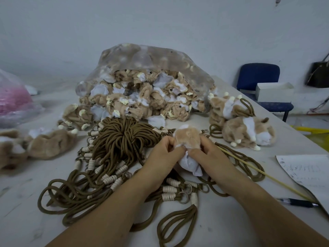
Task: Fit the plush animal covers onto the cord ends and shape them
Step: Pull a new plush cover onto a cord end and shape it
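A tan and white plush cover [188, 138] is held over the table's middle between both hands. My left hand [164, 155] pinches its left side and my right hand [204, 154] pinches its right side, thumbs meeting at its white lower part [190, 165]. Under and left of my hands lies a heap of brown cords [122, 139] with cream wound ends and metal rings [184, 199]. Whether a cord end sits inside the held cover is hidden.
A clear bag [146, 68] spills inside-out plush covers at the back. Finished plush animals [247, 132] lie at the right. A thin stick [263, 175], a pen [297, 202] and a paper sheet [309, 172] lie right of my hands. More covers [49, 145] lie left. A blue chair [260, 77] stands behind.
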Tool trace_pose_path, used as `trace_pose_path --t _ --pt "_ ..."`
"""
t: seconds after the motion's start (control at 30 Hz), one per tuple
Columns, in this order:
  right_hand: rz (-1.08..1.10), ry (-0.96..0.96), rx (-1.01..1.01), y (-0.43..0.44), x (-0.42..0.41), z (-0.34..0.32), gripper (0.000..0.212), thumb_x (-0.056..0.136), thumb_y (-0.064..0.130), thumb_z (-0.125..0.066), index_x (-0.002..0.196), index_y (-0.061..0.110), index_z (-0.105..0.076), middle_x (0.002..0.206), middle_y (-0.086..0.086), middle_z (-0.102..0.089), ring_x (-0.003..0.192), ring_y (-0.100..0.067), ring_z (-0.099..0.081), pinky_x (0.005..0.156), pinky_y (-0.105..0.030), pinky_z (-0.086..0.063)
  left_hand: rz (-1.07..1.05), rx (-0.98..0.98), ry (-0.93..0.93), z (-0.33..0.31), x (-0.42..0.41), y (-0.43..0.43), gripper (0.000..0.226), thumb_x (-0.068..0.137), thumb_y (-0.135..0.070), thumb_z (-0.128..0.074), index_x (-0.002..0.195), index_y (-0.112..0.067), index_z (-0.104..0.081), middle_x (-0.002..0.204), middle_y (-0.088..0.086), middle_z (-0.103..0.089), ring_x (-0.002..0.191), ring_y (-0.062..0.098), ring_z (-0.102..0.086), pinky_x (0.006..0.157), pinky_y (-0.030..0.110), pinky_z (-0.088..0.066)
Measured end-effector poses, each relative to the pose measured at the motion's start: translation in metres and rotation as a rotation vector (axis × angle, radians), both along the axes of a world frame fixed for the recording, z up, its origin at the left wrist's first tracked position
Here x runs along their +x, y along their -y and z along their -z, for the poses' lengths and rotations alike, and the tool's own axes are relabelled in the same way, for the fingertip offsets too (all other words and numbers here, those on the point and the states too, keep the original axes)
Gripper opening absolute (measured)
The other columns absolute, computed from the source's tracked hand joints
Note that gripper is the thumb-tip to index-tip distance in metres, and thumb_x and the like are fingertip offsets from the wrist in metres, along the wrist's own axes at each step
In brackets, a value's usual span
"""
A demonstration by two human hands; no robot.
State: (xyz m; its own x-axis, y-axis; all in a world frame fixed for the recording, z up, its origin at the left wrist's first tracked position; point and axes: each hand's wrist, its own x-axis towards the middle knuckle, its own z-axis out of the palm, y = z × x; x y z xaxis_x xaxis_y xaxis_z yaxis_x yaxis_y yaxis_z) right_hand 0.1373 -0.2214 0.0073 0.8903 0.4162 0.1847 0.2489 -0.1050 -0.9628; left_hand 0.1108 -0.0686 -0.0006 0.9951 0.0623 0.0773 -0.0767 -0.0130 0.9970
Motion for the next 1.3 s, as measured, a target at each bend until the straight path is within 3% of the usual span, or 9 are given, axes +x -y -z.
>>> trace_pose_path --t 0.2,0.37,0.5,0.63,0.77,0.83,0.97,1.17,1.3 --pt "-0.008 -0.063 -0.009 -0.003 -0.002 -0.001 0.025 0.093 0.035 -0.057 0.106 0.014 -0.063 0.102 -0.004 -0.071 0.101 -0.017 -0.066 0.094 -0.042 -0.051 -0.146 0.322 0.102 0.001 0.002 0.000 0.021 0.087 -0.030 -0.063 0.079 -0.025 -0.044 0.070 -0.009 -0.049 0.054 -0.003 -0.041 0.053 0.019 -0.039" --pt "0.033 0.060 -0.074 -0.003 -0.004 -0.004 0.019 0.094 0.030 -0.054 0.098 0.014 -0.064 0.091 -0.005 -0.068 0.088 -0.016 -0.065 0.079 -0.031 -0.052 -0.130 0.352 0.107 0.001 -0.001 0.002 0.021 0.088 -0.031 -0.060 0.079 -0.025 -0.042 0.068 -0.005 -0.051 0.055 0.005 -0.045 0.050 0.024 -0.040" --pt "0.030 0.274 -0.159 -0.003 -0.008 -0.008 0.018 0.094 0.015 -0.054 0.076 0.011 -0.054 0.067 0.000 -0.054 0.060 -0.003 -0.047 0.054 -0.018 -0.038 -0.135 0.160 -0.023 -0.003 -0.003 0.003 0.018 0.090 -0.027 -0.061 0.082 -0.020 -0.047 0.065 -0.002 -0.054 0.047 0.005 -0.047 0.044 0.022 -0.040" --pt "0.005 0.455 -0.239 -0.005 -0.009 -0.007 0.027 0.093 0.005 -0.053 0.068 0.009 -0.043 0.066 -0.003 -0.043 0.056 -0.006 -0.038 0.051 -0.015 -0.032 -0.180 0.045 -0.103 -0.006 -0.003 0.003 0.016 0.087 -0.020 -0.063 0.081 -0.017 -0.049 0.075 0.002 -0.055 0.066 0.013 -0.050 0.058 0.029 -0.043" --pt "-0.038 0.185 -0.126 -0.007 -0.006 0.000 0.007 0.095 0.029 -0.056 0.093 0.023 -0.058 0.083 0.005 -0.063 0.076 -0.002 -0.059 0.064 -0.018 -0.047 -0.191 -0.020 -0.080 -0.009 -0.003 0.002 0.015 0.092 -0.016 -0.057 0.082 -0.014 -0.047 0.071 0.004 -0.050 0.056 0.011 -0.044 0.049 0.025 -0.039" --pt "-0.021 0.036 -0.053 -0.007 -0.002 0.004 0.017 0.093 0.037 -0.057 0.110 0.035 -0.056 0.099 0.016 -0.067 0.091 0.004 -0.063 0.072 -0.013 -0.051 -0.110 -0.102 -0.063 -0.012 -0.004 0.002 0.013 0.095 -0.016 -0.054 0.085 -0.011 -0.049 0.069 0.005 -0.053 0.049 0.010 -0.045 0.045 0.024 -0.040" --pt "0.086 0.026 -0.001 -0.002 0.002 0.003 0.008 0.093 0.038 -0.054 0.101 0.040 -0.057 0.086 0.033 -0.065 0.079 0.013 -0.061 0.058 -0.003 -0.043 0.055 -0.370 -0.107 -0.015 -0.005 0.005 0.021 0.098 -0.020 -0.051 0.100 -0.001 -0.058 0.066 0.008 -0.065 0.052 0.011 -0.059 0.047 0.021 -0.049" --pt "0.061 -0.015 0.115 0.000 0.001 0.000 0.016 0.096 0.032 -0.052 0.103 0.042 -0.064 0.101 0.016 -0.071 0.091 -0.001 -0.067 0.069 -0.013 -0.051 0.199 -0.587 -0.135 -0.014 -0.004 -0.002 0.026 0.080 -0.021 -0.064 0.100 -0.004 -0.063 0.070 0.004 -0.067 0.057 0.008 -0.064 0.051 0.015 -0.053" --pt "0.050 -0.007 0.093 -0.001 0.002 0.002 0.014 0.091 0.039 -0.057 0.101 0.047 -0.063 0.098 0.011 -0.071 0.089 -0.005 -0.068 0.068 -0.015 -0.052 0.193 -0.458 -0.144 -0.010 -0.003 -0.001 0.027 0.077 -0.023 -0.068 0.096 -0.007 -0.058 0.062 0.004 -0.059 0.049 0.008 -0.054 0.044 0.015 -0.046"
